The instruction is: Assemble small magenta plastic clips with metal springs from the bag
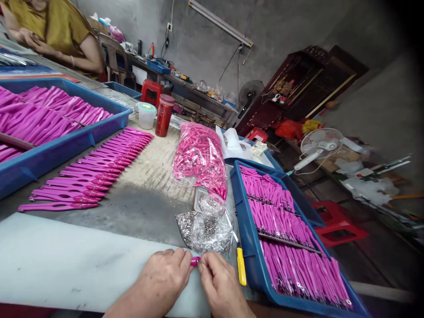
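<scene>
My left hand (165,274) is closed around a magenta piece (195,261), of which only a short shiny end shows past the fingers. My right hand (222,282) is closed in a pinch at that same end; anything small between its fingertips is hidden. Both hands rest over the pale mat (82,260) at the table's front edge. Just beyond them lies an open clear plastic bag (212,232) with small metal parts in it. To the left, a slanting row of slim magenta tools (89,176) with darker glossy ends lies on the table.
A blue tray (247,247) of magenta pieces stands at right, beside a yellow-handled screwdriver (241,265). Another full blue tray (109,126) is at left. Farther back are a bag of pink parts (200,154), a red tumbler (164,115), a lidded tub (146,117) and a seated person (62,35).
</scene>
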### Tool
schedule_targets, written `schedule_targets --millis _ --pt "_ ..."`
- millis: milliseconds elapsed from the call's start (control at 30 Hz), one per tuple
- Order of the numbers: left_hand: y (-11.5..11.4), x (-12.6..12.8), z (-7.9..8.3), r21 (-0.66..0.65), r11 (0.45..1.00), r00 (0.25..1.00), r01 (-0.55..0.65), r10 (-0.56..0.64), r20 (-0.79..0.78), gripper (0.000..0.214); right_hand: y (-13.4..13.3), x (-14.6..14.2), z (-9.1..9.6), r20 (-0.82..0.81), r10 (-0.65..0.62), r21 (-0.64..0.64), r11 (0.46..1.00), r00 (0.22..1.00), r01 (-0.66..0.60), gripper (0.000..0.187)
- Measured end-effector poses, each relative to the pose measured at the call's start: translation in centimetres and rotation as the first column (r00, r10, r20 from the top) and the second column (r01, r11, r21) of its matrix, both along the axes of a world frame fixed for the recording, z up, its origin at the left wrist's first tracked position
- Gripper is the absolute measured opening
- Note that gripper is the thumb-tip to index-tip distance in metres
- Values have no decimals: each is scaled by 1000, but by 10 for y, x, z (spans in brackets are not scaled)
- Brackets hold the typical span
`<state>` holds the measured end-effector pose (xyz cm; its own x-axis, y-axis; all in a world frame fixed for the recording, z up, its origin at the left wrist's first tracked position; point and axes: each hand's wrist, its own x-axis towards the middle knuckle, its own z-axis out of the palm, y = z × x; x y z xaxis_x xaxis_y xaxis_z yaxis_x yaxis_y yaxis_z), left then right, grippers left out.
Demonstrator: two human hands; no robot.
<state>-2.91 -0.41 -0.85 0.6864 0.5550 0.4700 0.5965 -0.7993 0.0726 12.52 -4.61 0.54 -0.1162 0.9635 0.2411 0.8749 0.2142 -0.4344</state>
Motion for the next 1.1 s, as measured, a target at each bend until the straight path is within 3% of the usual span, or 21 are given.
schedule_targets --millis 467,767,1100 --pt "-1 -1 -2 -16 1000 998 0 -1 -69 15 1 -5 -1 16 -24 17 1000 1000 24 24" --pt "-1 0 -1 -34 999 997 4 -7 -75 12 1 -8 2 -84 -67 -41 997 994 63 23" --pt "-1 0 0 -70 997 999 -14 12 -38 11 1 -8 2 -84 -49 -9 999 995 48 24"
